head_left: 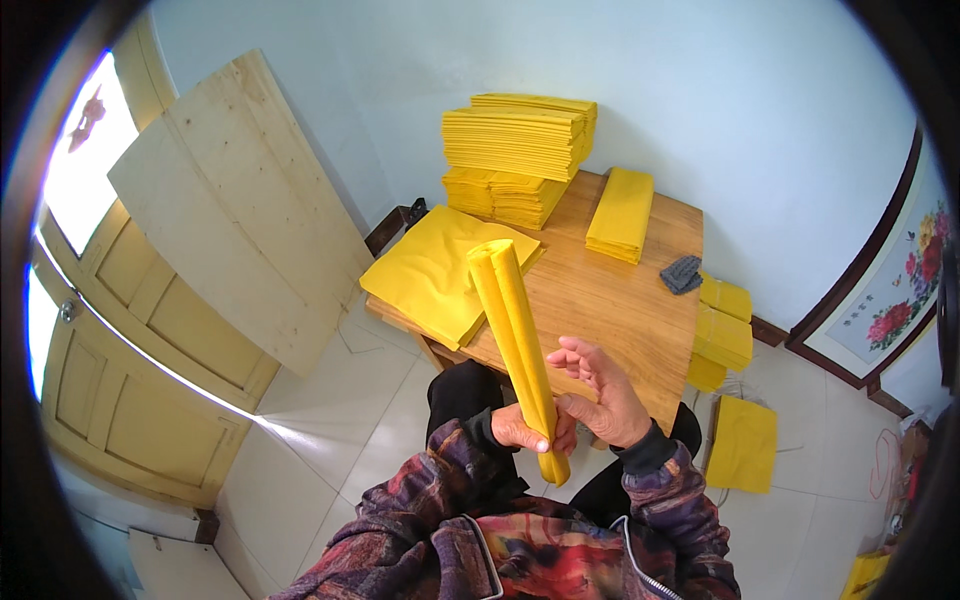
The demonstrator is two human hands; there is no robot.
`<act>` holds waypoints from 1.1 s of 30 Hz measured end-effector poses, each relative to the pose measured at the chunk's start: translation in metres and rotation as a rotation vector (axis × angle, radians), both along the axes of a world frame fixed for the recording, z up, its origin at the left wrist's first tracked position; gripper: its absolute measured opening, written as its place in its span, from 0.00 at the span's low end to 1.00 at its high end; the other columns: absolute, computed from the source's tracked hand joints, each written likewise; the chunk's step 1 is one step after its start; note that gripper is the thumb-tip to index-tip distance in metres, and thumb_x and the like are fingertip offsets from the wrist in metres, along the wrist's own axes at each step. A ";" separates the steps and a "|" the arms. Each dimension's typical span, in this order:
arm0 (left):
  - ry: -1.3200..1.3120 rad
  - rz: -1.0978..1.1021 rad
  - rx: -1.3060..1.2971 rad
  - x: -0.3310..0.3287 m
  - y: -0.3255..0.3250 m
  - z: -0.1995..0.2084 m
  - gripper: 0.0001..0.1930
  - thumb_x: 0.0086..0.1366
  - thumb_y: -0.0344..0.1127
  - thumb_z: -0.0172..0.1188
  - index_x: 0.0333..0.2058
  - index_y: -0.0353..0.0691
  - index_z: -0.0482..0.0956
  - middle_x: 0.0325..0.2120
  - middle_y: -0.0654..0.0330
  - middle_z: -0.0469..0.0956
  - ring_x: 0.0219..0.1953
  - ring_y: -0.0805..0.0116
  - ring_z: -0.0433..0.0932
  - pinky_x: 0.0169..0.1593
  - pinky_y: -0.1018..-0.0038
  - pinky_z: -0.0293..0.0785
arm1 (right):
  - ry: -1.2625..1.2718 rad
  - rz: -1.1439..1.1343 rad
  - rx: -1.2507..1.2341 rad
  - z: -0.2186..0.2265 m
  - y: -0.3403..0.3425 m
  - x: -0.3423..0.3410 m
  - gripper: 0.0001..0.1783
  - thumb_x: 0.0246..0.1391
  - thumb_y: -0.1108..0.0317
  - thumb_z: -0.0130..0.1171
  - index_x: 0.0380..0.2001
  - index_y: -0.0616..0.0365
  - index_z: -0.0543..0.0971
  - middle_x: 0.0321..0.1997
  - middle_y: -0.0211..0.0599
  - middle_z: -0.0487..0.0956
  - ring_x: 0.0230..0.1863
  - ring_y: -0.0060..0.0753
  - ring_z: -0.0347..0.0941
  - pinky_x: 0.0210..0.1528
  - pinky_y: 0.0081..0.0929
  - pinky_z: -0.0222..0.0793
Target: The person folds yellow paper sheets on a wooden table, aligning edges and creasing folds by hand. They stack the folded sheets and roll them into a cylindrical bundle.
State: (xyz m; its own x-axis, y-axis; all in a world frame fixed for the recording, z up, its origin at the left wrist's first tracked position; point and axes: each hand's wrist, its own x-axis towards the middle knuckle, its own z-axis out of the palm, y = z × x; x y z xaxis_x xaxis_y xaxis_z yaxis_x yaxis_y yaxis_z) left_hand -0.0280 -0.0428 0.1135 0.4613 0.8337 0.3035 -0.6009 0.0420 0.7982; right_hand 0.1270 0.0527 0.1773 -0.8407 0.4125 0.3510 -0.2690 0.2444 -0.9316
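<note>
My left hand point(518, 428) is wrapped round the lower part of a long yellow folded bundle point(512, 335) of fabric-like sheet, which stands up at a tilt in front of my body, its top end showing curled folds. Close to the bundle's right side, my right hand point(608, 400) has its fingers apart; its thumb side is by the bundle, and whether it touches is unclear. Behind the bundle, a flat pile of yellow sheets point(430, 270) lies on the left of the wooden table point(600, 310).
Tall stacks of folded yellow sheets point(510, 145) stand at the table's back. A narrow yellow stack point(622, 215) and a dark grey cloth point(681, 274) lie to the right. More yellow bundles point(722, 335) sit beyond the right edge. A wooden board point(235, 190) leans left, near a door point(150, 370).
</note>
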 end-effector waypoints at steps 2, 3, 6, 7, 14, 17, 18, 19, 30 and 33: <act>-0.047 0.008 0.028 0.002 0.000 -0.001 0.17 0.52 0.38 0.70 0.31 0.38 0.71 0.27 0.56 0.71 0.35 0.57 0.72 0.45 0.60 0.69 | 0.019 0.000 0.014 0.002 -0.003 -0.003 0.36 0.55 0.62 0.63 0.63 0.53 0.59 0.54 0.43 0.70 0.58 0.37 0.66 0.62 0.36 0.58; -0.072 0.009 0.037 0.003 0.001 0.000 0.17 0.52 0.39 0.70 0.31 0.38 0.71 0.27 0.56 0.72 0.35 0.57 0.72 0.44 0.60 0.70 | 0.023 0.000 0.018 0.004 -0.005 -0.004 0.36 0.55 0.61 0.63 0.63 0.54 0.58 0.54 0.43 0.70 0.58 0.37 0.66 0.62 0.36 0.58; -0.004 -0.023 0.027 0.003 0.001 0.002 0.18 0.52 0.41 0.70 0.34 0.37 0.73 0.28 0.56 0.72 0.35 0.58 0.72 0.43 0.62 0.70 | 0.038 0.014 0.020 0.007 -0.009 -0.008 0.37 0.56 0.59 0.62 0.63 0.55 0.57 0.54 0.45 0.69 0.58 0.38 0.66 0.61 0.36 0.59; 0.035 -0.013 0.000 0.002 0.000 0.002 0.20 0.52 0.42 0.70 0.37 0.37 0.73 0.29 0.56 0.73 0.36 0.59 0.72 0.43 0.63 0.71 | 0.043 0.021 0.018 0.008 -0.011 -0.009 0.37 0.56 0.58 0.62 0.64 0.56 0.57 0.55 0.45 0.69 0.58 0.38 0.66 0.61 0.37 0.60; 0.212 0.247 -0.157 -0.001 -0.006 -0.010 0.31 0.53 0.38 0.72 0.54 0.37 0.69 0.43 0.59 0.75 0.47 0.65 0.73 0.51 0.70 0.71 | 0.014 -0.016 -0.091 0.001 -0.025 -0.013 0.41 0.49 0.53 0.68 0.59 0.63 0.60 0.51 0.41 0.70 0.51 0.31 0.67 0.56 0.29 0.63; 0.338 0.395 -0.191 0.004 0.001 -0.019 0.29 0.55 0.35 0.71 0.54 0.40 0.69 0.48 0.61 0.74 0.51 0.67 0.71 0.55 0.70 0.68 | -0.061 -0.194 0.015 -0.009 -0.024 -0.017 0.35 0.49 0.58 0.68 0.54 0.62 0.64 0.47 0.40 0.72 0.48 0.31 0.70 0.54 0.29 0.66; 0.416 0.421 -0.181 0.006 0.003 -0.021 0.27 0.56 0.35 0.69 0.54 0.39 0.70 0.47 0.61 0.74 0.51 0.67 0.71 0.54 0.70 0.68 | -0.041 -0.269 -0.001 -0.014 -0.025 -0.020 0.28 0.48 0.63 0.67 0.49 0.62 0.67 0.41 0.37 0.74 0.43 0.30 0.72 0.49 0.29 0.69; 0.525 0.471 -0.183 0.008 0.004 -0.022 0.25 0.58 0.35 0.67 0.53 0.39 0.70 0.47 0.61 0.74 0.50 0.68 0.71 0.54 0.70 0.69 | -0.044 -0.298 0.001 -0.019 -0.024 -0.021 0.26 0.48 0.64 0.67 0.47 0.62 0.68 0.39 0.36 0.75 0.42 0.29 0.72 0.48 0.29 0.69; 0.599 0.671 -0.296 0.033 0.007 -0.017 0.19 0.56 0.36 0.68 0.44 0.37 0.75 0.36 0.63 0.78 0.38 0.72 0.75 0.44 0.73 0.73 | -0.028 -0.283 -0.327 -0.046 -0.006 -0.016 0.18 0.55 0.63 0.62 0.42 0.62 0.69 0.33 0.35 0.75 0.36 0.29 0.73 0.41 0.26 0.71; 0.642 0.683 -0.345 0.033 0.007 -0.017 0.20 0.56 0.38 0.69 0.44 0.37 0.74 0.36 0.62 0.78 0.38 0.72 0.75 0.44 0.73 0.72 | 0.001 -0.281 -0.403 -0.049 -0.008 -0.016 0.17 0.57 0.64 0.59 0.44 0.63 0.69 0.35 0.36 0.76 0.37 0.27 0.74 0.42 0.26 0.71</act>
